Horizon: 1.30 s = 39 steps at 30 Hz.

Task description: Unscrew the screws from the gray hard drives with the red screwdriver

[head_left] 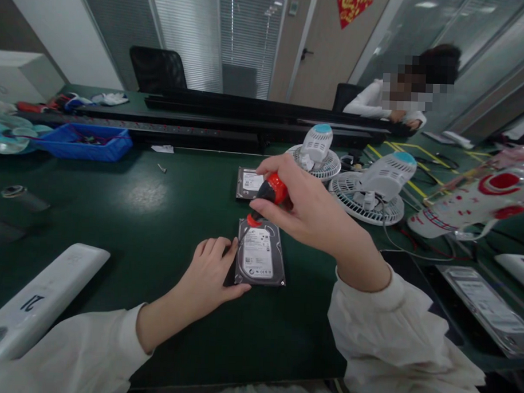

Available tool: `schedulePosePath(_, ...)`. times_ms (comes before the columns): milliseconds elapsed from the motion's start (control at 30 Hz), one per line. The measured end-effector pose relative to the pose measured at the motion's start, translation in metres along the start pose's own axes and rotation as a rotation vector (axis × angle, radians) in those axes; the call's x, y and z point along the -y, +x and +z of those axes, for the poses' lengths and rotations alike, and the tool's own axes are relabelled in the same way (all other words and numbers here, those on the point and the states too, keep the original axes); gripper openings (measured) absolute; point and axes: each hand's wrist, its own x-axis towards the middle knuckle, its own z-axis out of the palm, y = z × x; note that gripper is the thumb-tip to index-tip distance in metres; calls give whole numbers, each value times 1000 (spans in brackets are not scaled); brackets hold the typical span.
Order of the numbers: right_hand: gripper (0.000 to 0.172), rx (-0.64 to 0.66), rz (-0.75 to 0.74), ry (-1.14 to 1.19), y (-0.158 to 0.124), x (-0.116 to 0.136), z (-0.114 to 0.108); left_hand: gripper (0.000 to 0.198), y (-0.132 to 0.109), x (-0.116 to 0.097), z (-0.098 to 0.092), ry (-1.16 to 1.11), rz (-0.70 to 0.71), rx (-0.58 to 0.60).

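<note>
A hard drive (258,253) with a white label lies flat on the green table, label side up. My left hand (212,269) holds it at its near left corner, thumb along the near edge and index finger at the left side. My right hand (307,204) is closed around a red and black screwdriver (268,191), which is tilted above the drive. The shaft slants down to the drive's left edge, beside my left index finger; whether the tip sits in a screw is too small to tell. Behind it, partly hidden by my right hand, lies a second hard drive (246,184).
Two white fan heads (367,189) and a white and red patterned object (472,198) stand to the right. Another drive (485,307) lies at far right. Leftward are a white elongated casing (47,298) and a blue bin (89,143). A person (377,100) sits across the table.
</note>
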Motion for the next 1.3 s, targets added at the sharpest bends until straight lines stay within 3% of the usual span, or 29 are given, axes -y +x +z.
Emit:
schedulePosePath(233, 43, 43, -22, 96, -1, 1, 2, 71, 1, 1, 0, -3, 11, 5)
schedulePosePath(400, 42, -20, 40, 0, 1, 1, 9, 70, 2, 0, -1, 7, 15, 8)
schedulePosePath(500, 33, -5, -1, 25, 1, 2, 9, 70, 2, 0, 0, 17, 18, 0)
schedulePosePath(600, 35, 17, -37, 103, -1, 3, 9, 69, 1, 2, 1, 35, 26, -15)
schedulePosePath(800, 41, -8, 68, -5, 0, 6, 11, 69, 2, 5, -1, 51, 38, -10)
schedulePosePath(933, 35, -20, 40, 36, -2, 8, 11, 70, 2, 7, -1, 36, 45, -19)
schedulePosePath(1133, 41, -92, 85, 7, -1, 12, 14, 69, 1, 8, 1, 34, 58, -38)
schedulePosePath(1300, 36, -50, 127, 27, -3, 13, 11, 73, 1, 9, 2, 52, 66, -27)
